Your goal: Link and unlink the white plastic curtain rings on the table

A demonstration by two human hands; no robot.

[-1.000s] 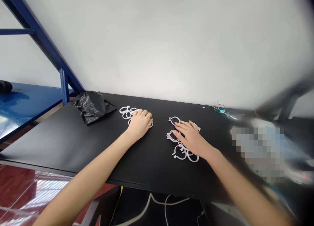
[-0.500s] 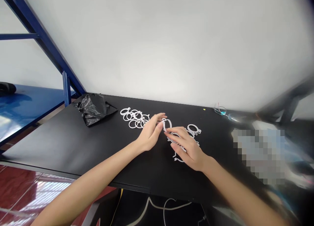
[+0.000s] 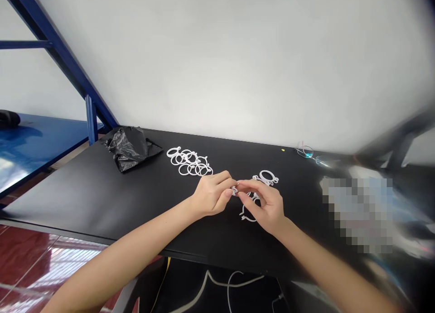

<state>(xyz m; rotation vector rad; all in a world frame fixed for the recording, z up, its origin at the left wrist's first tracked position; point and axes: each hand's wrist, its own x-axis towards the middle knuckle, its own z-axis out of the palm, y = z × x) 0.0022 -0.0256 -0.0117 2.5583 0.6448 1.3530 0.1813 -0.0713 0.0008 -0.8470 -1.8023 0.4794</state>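
Note:
Above the black table, my left hand (image 3: 213, 193) is closed, its thumb and fingers pinching a white plastic ring (image 3: 234, 191). My right hand (image 3: 267, 205) grips the same ring from the other side with thumb and fingertips. Only a small piece of it shows between the fingers, the rest being hidden. Several white rings with small eyelets (image 3: 185, 158) lie overlapping in a pile beyond my left hand. Around my right hand are more white rings (image 3: 268, 176), some partly covered by it. One ring (image 3: 249, 215) near that palm has a gap in its loop.
A crumpled black plastic bag (image 3: 131, 147) rests at the table's back left. Eyeglasses (image 3: 307, 153) lie at the back right, near a blurred clear plastic package (image 3: 360, 213). Blue metal framing (image 3: 68, 55) rises at left. Cables (image 3: 204, 286) hang below the front edge.
My left hand has moved down and right, closing on the ring. My right hand has drawn its fingers into a pinch on it. The hands now meet; the ring is mostly covered.

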